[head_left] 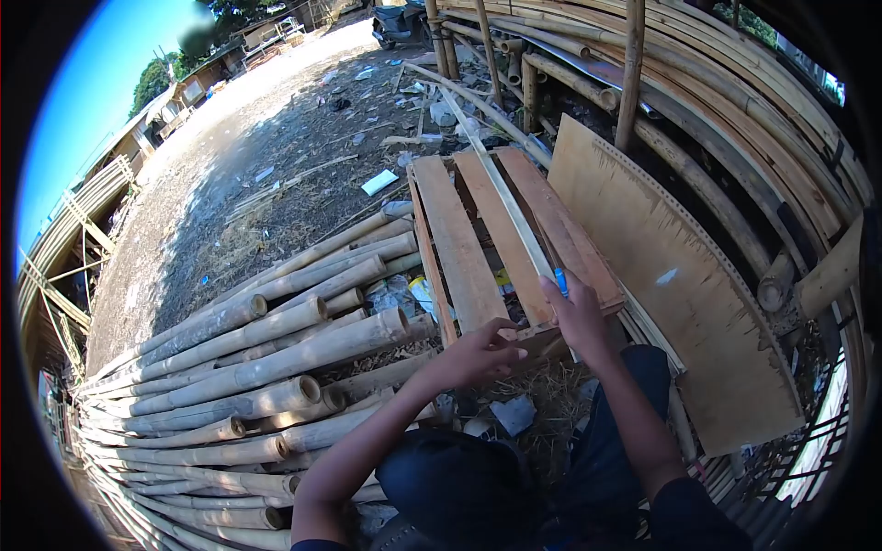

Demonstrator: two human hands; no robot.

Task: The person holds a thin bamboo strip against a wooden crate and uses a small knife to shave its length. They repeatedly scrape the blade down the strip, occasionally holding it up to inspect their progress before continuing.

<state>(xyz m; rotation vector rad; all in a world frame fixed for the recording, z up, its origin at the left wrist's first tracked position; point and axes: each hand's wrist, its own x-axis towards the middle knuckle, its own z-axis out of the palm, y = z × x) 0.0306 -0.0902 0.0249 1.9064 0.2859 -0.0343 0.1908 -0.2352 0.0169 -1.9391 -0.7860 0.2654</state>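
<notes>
Littered yard (299,151), bamboo poles (312,349) at eight o'clock, slatted crate (457,243) at one, we see right hand (577,314) clenching thin strip (502,190) and blue-tipped item (560,281), left hand (480,355) released, fingers loosely bent.

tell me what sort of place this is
Probably an outdoor bamboo or timber yard: thick bamboo poles lie piled at left, long lengths of wood are stacked at upper right, and the open dirt ground is scattered with scraps.

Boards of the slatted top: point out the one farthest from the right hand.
The leftmost top board, nearest the bamboo poles; the others lie closer to the right hand.
</notes>
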